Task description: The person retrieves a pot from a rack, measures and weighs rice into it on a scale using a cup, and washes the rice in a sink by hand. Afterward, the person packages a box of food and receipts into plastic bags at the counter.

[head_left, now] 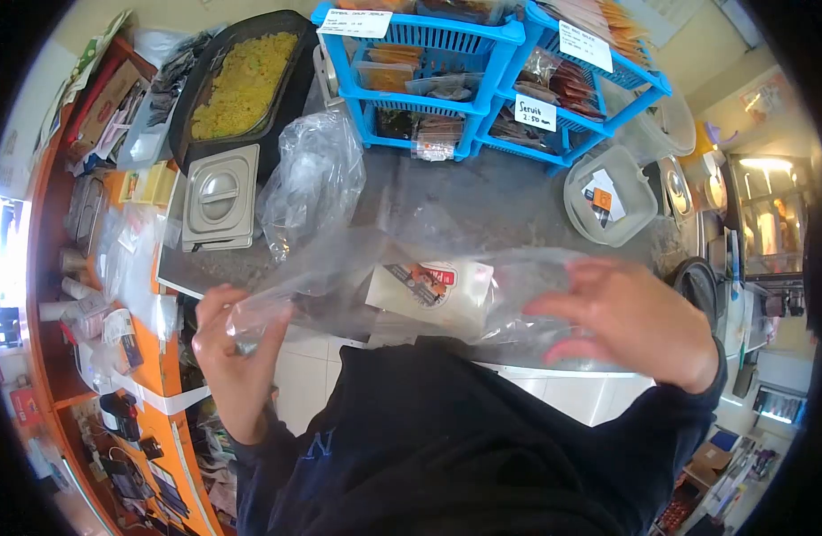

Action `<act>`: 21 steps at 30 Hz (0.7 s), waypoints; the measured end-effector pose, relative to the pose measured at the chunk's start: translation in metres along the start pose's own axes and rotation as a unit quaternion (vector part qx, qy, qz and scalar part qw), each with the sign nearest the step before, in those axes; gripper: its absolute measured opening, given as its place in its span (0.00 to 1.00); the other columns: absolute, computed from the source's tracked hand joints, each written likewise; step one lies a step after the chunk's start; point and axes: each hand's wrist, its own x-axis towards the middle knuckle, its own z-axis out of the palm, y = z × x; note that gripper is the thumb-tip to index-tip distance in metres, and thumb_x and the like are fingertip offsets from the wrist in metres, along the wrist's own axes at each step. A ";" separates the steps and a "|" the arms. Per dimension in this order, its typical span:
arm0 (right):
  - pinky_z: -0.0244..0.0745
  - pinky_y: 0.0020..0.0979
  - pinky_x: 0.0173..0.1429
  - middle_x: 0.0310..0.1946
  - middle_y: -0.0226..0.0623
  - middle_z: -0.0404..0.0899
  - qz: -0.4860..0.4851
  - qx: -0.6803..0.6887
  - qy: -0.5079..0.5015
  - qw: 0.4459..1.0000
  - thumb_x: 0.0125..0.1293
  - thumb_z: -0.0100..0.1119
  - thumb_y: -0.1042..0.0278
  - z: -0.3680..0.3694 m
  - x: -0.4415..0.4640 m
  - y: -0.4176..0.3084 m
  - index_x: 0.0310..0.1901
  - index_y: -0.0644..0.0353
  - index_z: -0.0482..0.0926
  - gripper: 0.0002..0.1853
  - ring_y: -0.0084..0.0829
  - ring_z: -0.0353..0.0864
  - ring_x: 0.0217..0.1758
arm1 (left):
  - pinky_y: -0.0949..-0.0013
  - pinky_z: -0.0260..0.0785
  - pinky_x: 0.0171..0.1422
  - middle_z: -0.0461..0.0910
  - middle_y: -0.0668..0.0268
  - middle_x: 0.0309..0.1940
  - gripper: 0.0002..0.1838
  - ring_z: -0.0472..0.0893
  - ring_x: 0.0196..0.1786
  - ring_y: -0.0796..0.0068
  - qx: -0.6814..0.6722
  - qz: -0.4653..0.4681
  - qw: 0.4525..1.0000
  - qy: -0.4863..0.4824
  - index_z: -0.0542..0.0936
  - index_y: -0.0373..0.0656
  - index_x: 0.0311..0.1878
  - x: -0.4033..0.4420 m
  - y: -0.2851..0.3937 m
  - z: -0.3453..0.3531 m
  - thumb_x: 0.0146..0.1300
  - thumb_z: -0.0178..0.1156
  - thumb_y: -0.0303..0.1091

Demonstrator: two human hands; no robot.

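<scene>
My left hand (241, 357) holds the left end of a clear plastic bag (330, 268), with the film between thumb and fingers. The bag stretches across in front of my body at the near side of the counter. My right hand (625, 317) is at the bag's right end, its thumb and fingers apart and slightly blurred against the film. Between the hands lies a pale packet (433, 295) with a red and dark printed label. Film overlaps the packet, and I cannot tell whether it is inside the bag or under it.
Blue stacked baskets (420, 107) with bagged goods stand at the back. Behind left are a black tray (183, 134) of yellow food, a steel lid (219, 201) and crumpled clear plastic (312, 174). A translucent tub (612, 196) with cards sits at right.
</scene>
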 end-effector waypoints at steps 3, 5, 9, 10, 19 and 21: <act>0.65 0.35 0.50 0.28 0.41 0.75 -0.083 0.095 0.058 0.990 0.51 0.62 0.61 0.007 0.023 0.004 0.51 0.57 0.68 0.25 0.37 0.75 0.34 | 0.60 0.60 0.51 0.76 0.69 0.31 0.10 0.73 0.42 0.67 0.094 0.220 0.970 -0.047 0.79 0.44 0.25 0.015 0.028 -0.002 0.40 0.67 0.37; 0.63 0.35 0.50 0.28 0.39 0.75 -0.120 0.199 0.081 0.969 0.50 0.64 0.61 0.014 0.054 -0.003 0.53 0.55 0.65 0.29 0.35 0.74 0.35 | 0.58 0.58 0.52 0.76 0.71 0.34 0.12 0.72 0.43 0.68 0.117 0.326 0.936 -0.064 0.78 0.46 0.24 0.024 0.040 0.010 0.39 0.67 0.41; 0.61 0.37 0.47 0.26 0.32 0.73 -0.183 0.267 0.276 0.905 0.48 0.66 0.59 0.066 0.110 -0.023 0.44 0.55 0.69 0.23 0.32 0.73 0.34 | 0.57 0.56 0.53 0.76 0.72 0.36 0.16 0.71 0.45 0.67 0.094 0.363 0.923 -0.092 0.79 0.48 0.25 0.032 0.043 0.024 0.34 0.70 0.46; 0.61 0.37 0.47 0.26 0.30 0.73 -0.171 0.222 0.273 0.920 0.46 0.67 0.60 0.062 0.107 -0.021 0.40 0.55 0.71 0.21 0.31 0.72 0.34 | 0.57 0.55 0.53 0.77 0.72 0.36 0.17 0.70 0.45 0.66 0.086 0.353 0.926 -0.104 0.80 0.48 0.25 0.034 0.039 0.021 0.31 0.71 0.46; 0.56 0.33 0.46 0.22 0.28 0.73 -0.381 0.130 0.223 0.888 0.44 0.65 0.57 0.051 0.150 -0.050 0.26 0.52 0.73 0.13 0.30 0.69 0.32 | 0.54 0.53 0.59 0.74 0.62 0.45 0.38 0.68 0.55 0.60 -0.199 0.135 0.897 -0.371 0.71 0.42 0.52 0.018 -0.036 0.137 0.34 0.67 0.49; 0.56 0.32 0.46 0.22 0.29 0.73 -0.382 0.113 0.172 0.901 0.46 0.64 0.54 0.058 0.173 -0.062 0.26 0.52 0.73 0.13 0.30 0.69 0.32 | 0.54 0.53 0.60 0.74 0.63 0.46 0.36 0.68 0.55 0.61 -0.249 0.110 0.863 -0.425 0.70 0.42 0.52 0.010 -0.029 0.160 0.37 0.66 0.48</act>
